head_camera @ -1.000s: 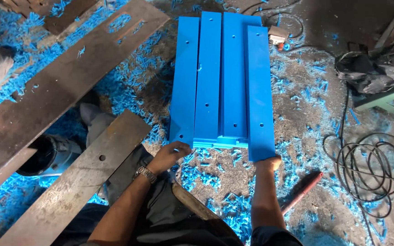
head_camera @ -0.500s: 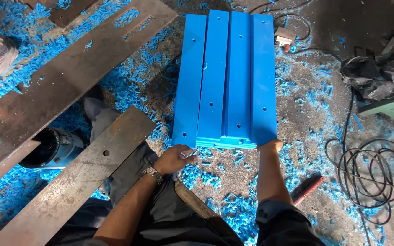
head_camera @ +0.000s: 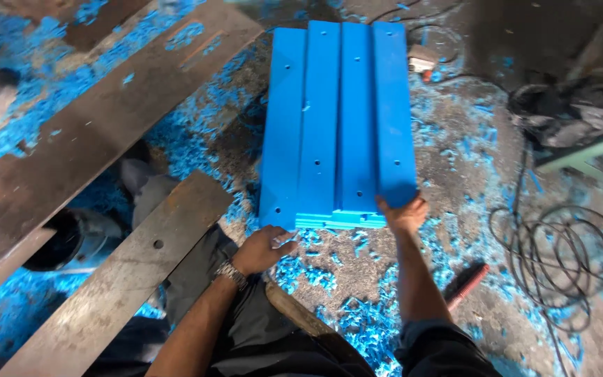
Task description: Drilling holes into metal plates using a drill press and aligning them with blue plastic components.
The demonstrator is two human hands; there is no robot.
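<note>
A long blue plastic panel (head_camera: 340, 119) with raised ribs and small drilled holes lies lengthways in front of me, over a floor strewn with blue shavings. My left hand (head_camera: 263, 248) grips the panel's near left corner; a metal watch is on that wrist. My right hand (head_camera: 403, 213) holds the near right corner from underneath, fingers curled round the edge. The near end of the panel looks slightly lifted off the floor.
Two rusty steel plates (head_camera: 123, 279) (head_camera: 99, 132) lie diagonally on the left. A coil of black cable (head_camera: 560, 258) sits at the right, with a red-handled tool (head_camera: 465, 286) beside it. Dark clutter (head_camera: 567, 115) and a green-edged frame (head_camera: 587, 150) stand at the upper right.
The panel has shifted slightly right and nearer in view. My right hand has closed up under its near right corner; my left hand keeps hold of the left corner.
</note>
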